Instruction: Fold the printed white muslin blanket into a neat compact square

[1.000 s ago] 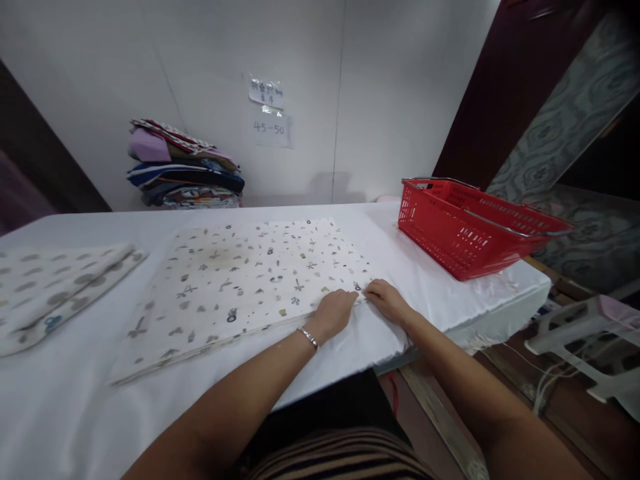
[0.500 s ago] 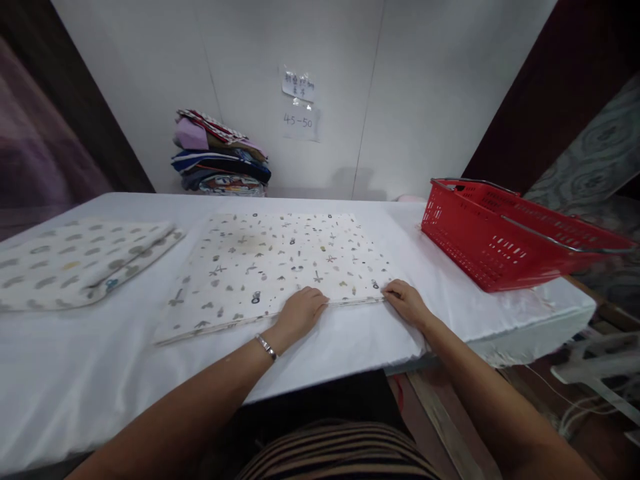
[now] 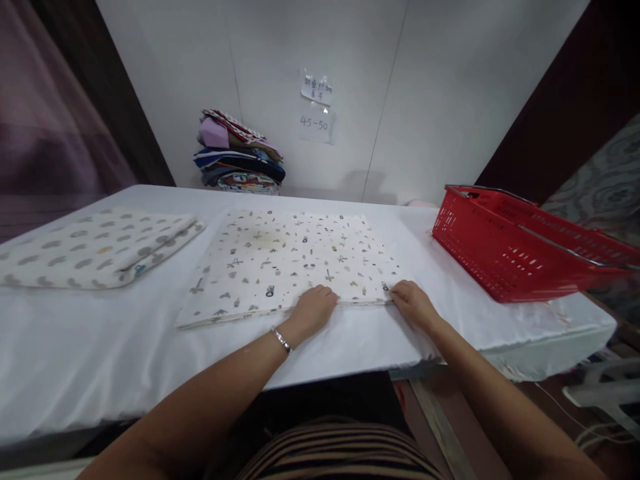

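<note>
A cream cloth (image 3: 290,263) with small grey prints lies folded flat in front of me, its layered edge facing my body. My left hand (image 3: 314,310) is closed on that near edge, right of its middle, with the wrist bracelet showing. At the near right corner, my right hand (image 3: 413,303) pinches the same cloth. The fingertips of both hands are partly hidden. To the left rests another folded cream cloth (image 3: 95,247) with larger grey spots, apart from both hands.
The table (image 3: 150,353) has a white cover. A red plastic basket (image 3: 505,250) with metal handles stands at the right end. Several folded fabrics (image 3: 240,160) are stacked at the back by the wall, below paper signs (image 3: 317,123). A white stool (image 3: 605,387) is at lower right.
My left hand has slid left along the near edge, away from my right hand, which stays at the corner. The camera has turned left, shifting the scene rightward.
</note>
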The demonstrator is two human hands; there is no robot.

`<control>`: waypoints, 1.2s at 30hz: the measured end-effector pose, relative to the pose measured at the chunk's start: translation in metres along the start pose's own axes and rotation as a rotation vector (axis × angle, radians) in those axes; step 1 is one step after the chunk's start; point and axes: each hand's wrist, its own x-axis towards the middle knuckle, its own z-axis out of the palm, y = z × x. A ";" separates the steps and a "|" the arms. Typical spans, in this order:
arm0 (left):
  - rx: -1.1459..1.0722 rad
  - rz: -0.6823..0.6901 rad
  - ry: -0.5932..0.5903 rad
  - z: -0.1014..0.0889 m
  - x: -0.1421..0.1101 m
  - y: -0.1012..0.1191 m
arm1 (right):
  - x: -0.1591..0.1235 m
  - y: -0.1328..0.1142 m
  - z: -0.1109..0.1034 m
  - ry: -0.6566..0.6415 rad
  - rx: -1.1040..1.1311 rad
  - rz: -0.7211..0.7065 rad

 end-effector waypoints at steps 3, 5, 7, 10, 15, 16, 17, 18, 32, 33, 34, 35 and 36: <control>0.035 0.010 0.007 0.000 0.001 0.002 | 0.009 -0.034 0.011 0.015 0.011 -0.158; 0.057 0.015 -0.005 -0.002 0.001 0.004 | 0.015 -0.057 0.025 -0.023 0.052 -0.250; 0.065 0.018 -0.025 -0.005 0.001 0.004 | 0.021 -0.071 0.039 -0.076 0.080 -0.294; 0.052 0.009 -0.042 -0.012 -0.005 -0.002 | 0.025 -0.076 0.054 -0.118 0.126 -0.288; -0.005 -0.052 -0.009 -0.023 -0.029 -0.026 | 0.024 -0.067 0.058 -0.119 0.184 -0.292; -0.011 -0.060 0.000 -0.025 -0.035 -0.030 | 0.023 -0.067 0.057 -0.113 0.185 -0.287; -0.009 -0.069 0.006 -0.026 -0.041 -0.034 | 0.022 -0.067 0.057 -0.109 0.186 -0.280; -0.002 -0.077 0.009 -0.027 -0.045 -0.037 | 0.021 -0.068 0.056 -0.105 0.188 -0.272; 0.117 -0.052 -0.007 -0.030 -0.059 -0.041 | 0.018 -0.069 0.057 -0.113 0.186 -0.235; 0.104 -0.051 0.002 -0.030 -0.060 -0.041 | 0.018 -0.069 0.056 -0.118 0.179 -0.227; 0.095 -0.051 0.009 -0.029 -0.060 -0.040 | 0.018 -0.070 0.056 -0.120 0.171 -0.218; 0.089 -0.054 0.013 -0.029 -0.061 -0.040 | 0.018 -0.073 0.055 -0.119 0.162 -0.210; 0.087 -0.060 0.016 -0.029 -0.061 -0.040 | 0.019 -0.077 0.055 -0.115 0.152 -0.208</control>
